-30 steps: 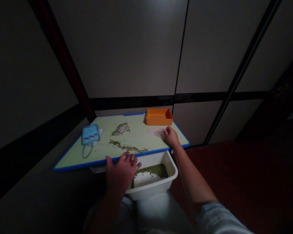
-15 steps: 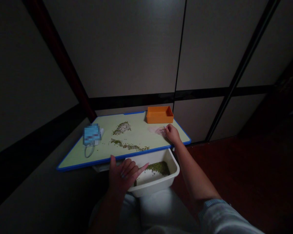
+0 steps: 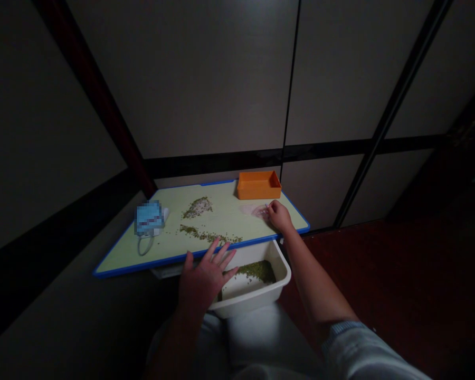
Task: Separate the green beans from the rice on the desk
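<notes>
My left hand [image 3: 206, 274], fingers spread and holding nothing, is over the left end of a white plastic tub [image 3: 247, 304], by the table's front edge. Small green bean-like grains [image 3: 257, 271] lie in the tub. My right hand [image 3: 279, 215] rests closed on the right side of the pale table [image 3: 225, 216]; a small pale tip shows at its fingers, too small to name. Beside it is a faint pinkish patch [image 3: 253, 211], perhaps thin plastic or fine grains. A loose row of green grains [image 3: 209, 236] runs along the front, with a mixed green and whitish pile [image 3: 198, 207] behind.
An orange open box [image 3: 258, 190] stands at the table's back right. On the left is a blurred-out blue item [image 3: 148, 217] with a white looped cord [image 3: 144, 246]. Cabinet panels [image 3: 221, 79] rise directly behind the blue-edged table.
My left hand has uncurled its middle fingers and spread them toward the table's front edge. My right hand stays in nearly the same place, still closed.
</notes>
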Motion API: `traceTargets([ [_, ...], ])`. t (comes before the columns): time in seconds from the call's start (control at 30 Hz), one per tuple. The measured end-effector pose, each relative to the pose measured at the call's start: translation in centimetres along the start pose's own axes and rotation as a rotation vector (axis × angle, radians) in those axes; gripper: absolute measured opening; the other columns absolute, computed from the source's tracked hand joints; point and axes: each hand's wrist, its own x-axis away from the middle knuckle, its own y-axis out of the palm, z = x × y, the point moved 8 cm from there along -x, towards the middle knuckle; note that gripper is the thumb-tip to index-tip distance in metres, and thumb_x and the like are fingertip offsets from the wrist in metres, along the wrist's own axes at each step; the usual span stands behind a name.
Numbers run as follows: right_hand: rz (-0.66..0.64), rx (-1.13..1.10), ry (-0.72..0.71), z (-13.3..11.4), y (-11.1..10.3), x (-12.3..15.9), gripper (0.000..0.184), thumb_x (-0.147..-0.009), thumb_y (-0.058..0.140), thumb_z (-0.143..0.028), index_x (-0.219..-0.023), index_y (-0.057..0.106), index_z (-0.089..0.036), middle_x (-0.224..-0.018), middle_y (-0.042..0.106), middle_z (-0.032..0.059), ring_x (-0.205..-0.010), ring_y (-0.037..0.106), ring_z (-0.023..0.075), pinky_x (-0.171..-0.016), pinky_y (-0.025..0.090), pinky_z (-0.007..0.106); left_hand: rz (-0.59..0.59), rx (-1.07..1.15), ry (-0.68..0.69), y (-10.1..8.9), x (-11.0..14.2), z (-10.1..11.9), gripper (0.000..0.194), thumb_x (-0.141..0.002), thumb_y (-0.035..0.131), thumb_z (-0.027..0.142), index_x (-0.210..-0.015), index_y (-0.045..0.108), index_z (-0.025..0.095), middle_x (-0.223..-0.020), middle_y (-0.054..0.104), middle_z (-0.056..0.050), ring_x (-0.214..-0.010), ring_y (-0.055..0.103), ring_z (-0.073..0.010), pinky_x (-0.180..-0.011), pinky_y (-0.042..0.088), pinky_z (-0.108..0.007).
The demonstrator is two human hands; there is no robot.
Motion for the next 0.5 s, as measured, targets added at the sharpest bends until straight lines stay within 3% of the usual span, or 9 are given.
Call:
traceTargets([
  [0.3,-0.003,0.009,-0.013,-0.15,-0.04,0.00,0.020,-0.087,0.045,-0.032,-0.073,0.051,-0.020,-0.069,0.060,0.0017,-0.063,0.050,0.0140,-0.057,0.029,0.024,0.038,0.053,0.009,-0.32,-0.06,-0.14,0.084,-0.072,-0.002,0.075,-0.144,0.010,0.033,-0.156,0.020,-0.011,-0.139,0.030,-0.0283,-0.101,0.030,-0.060],
  [0.5,-0.006,0.009,-0.013,-0.14,-0.05,0.01,0.020,-0.087,0.045,-0.032,-0.073,0.052,-0.020,-0.069,0.061,0.0019,-0.064,0.051,0.0143,-0.057,0.030,0.024,0.168,0.256,0.004,-0.80,0.10,0.15,0.076,-0.075,0.015,0.075,-0.131,0.042,0.031,-0.145,0.042,-0.010,-0.128,0.045,-0.0274,-0.099,0.036,-0.055],
])
